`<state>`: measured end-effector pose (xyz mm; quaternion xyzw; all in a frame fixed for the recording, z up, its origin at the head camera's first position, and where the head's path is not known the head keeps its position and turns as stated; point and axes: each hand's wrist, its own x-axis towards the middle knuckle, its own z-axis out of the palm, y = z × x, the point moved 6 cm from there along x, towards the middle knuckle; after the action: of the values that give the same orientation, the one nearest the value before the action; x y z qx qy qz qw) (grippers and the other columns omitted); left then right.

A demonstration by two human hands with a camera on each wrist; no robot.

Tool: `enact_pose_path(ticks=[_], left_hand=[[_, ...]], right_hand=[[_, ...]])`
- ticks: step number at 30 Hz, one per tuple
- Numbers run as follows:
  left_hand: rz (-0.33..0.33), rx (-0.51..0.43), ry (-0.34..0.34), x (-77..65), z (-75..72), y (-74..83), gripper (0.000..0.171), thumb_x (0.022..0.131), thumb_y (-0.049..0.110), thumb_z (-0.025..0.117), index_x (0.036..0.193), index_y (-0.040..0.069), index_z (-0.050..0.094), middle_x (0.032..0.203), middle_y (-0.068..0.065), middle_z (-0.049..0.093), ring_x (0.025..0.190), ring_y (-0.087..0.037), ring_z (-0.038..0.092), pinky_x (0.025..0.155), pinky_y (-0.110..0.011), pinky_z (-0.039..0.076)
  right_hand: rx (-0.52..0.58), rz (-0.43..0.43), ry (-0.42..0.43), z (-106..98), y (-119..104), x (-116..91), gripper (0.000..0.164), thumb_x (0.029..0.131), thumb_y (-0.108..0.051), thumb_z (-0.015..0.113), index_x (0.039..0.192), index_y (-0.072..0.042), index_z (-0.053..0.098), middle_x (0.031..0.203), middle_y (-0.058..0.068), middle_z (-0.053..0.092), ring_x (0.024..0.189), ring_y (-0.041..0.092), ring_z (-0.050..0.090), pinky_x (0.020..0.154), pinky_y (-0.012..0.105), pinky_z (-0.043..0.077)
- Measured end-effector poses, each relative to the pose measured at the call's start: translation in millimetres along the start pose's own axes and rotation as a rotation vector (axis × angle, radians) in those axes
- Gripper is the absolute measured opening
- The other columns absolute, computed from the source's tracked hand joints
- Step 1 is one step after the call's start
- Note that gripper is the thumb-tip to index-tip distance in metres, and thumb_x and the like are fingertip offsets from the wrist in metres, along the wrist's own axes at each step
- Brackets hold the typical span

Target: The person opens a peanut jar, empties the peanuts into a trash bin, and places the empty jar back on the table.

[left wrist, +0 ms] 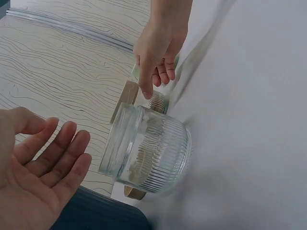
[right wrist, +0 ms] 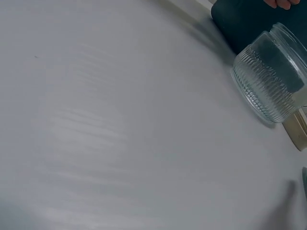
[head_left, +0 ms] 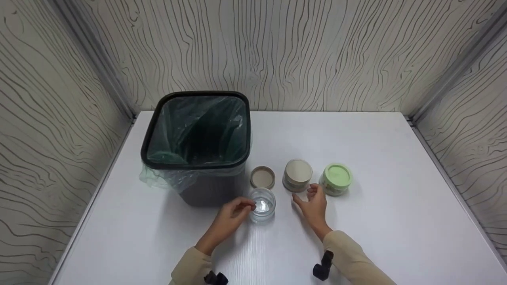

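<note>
An open glass jar (head_left: 262, 205) with ribbed sides stands upright on the white table. My left hand (head_left: 231, 215) is beside its rim; in the left wrist view a gap shows between the loosely bent fingers (left wrist: 57, 153) and the jar. A beige lid (head_left: 262, 177) lies just behind the jar. To the right stands a jar with a beige lid (head_left: 298, 174) on it. In front of that jar is my right hand (head_left: 315, 206), thumb and fingers apart with nothing between them. Its fingertips are close to a jar with a green lid (head_left: 336, 178).
A dark bin (head_left: 210, 186) with a black rim and a thin green liner stands at the left, close to the glass jar and lid. Walls with a wavy line pattern (head_left: 277, 55) enclose the table (head_left: 396, 206) at the back and both sides.
</note>
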<state>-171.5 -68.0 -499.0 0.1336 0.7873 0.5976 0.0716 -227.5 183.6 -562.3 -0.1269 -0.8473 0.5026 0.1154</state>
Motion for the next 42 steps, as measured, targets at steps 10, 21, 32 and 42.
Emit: enact_pose_path(ticks=[10,21,32,42], left_hand=[[0.032,-0.009,0.011,6.0,3.9,5.3,0.023,0.097,0.014,0.054,0.112,0.0,0.064,0.113,-0.017,0.068,0.111,-0.029,0.062,0.099,-0.026,0.051],[0.035,0.005,0.034,13.1,7.1,8.0,0.021,0.097,0.012,0.054,0.111,0.0,0.064,0.113,-0.017,0.067,0.112,-0.03,0.062,0.099,-0.028,0.052],[0.054,0.001,0.046,16.6,13.9,12.9,0.022,0.097,0.011,0.054,0.113,-0.001,0.062,0.115,-0.017,0.066,0.111,-0.031,0.062,0.102,-0.033,0.05],[0.081,-0.014,0.054,17.6,16.6,14.8,0.022,0.097,0.011,0.054,0.113,-0.001,0.062,0.115,-0.017,0.066,0.112,-0.031,0.061,0.102,-0.032,0.05]], right_hand=[[-0.022,-0.004,-0.055,7,0,7,0.073,0.075,-0.007,0.077,0.132,0.011,0.036,0.132,0.031,0.046,0.127,0.043,0.046,0.113,0.048,0.039],[0.079,-0.017,-0.054,15,-1,17,0.093,0.07,-0.01,0.084,0.143,0.008,0.03,0.148,0.029,0.038,0.142,0.043,0.034,0.121,0.049,0.028],[0.124,0.021,-0.055,18,2,26,0.098,0.067,-0.012,0.086,0.146,0.004,0.028,0.15,0.025,0.037,0.144,0.039,0.031,0.123,0.048,0.023],[0.109,0.051,-0.049,19,1,31,0.098,0.068,-0.013,0.085,0.147,0.004,0.028,0.149,0.027,0.039,0.142,0.041,0.033,0.123,0.048,0.024]])
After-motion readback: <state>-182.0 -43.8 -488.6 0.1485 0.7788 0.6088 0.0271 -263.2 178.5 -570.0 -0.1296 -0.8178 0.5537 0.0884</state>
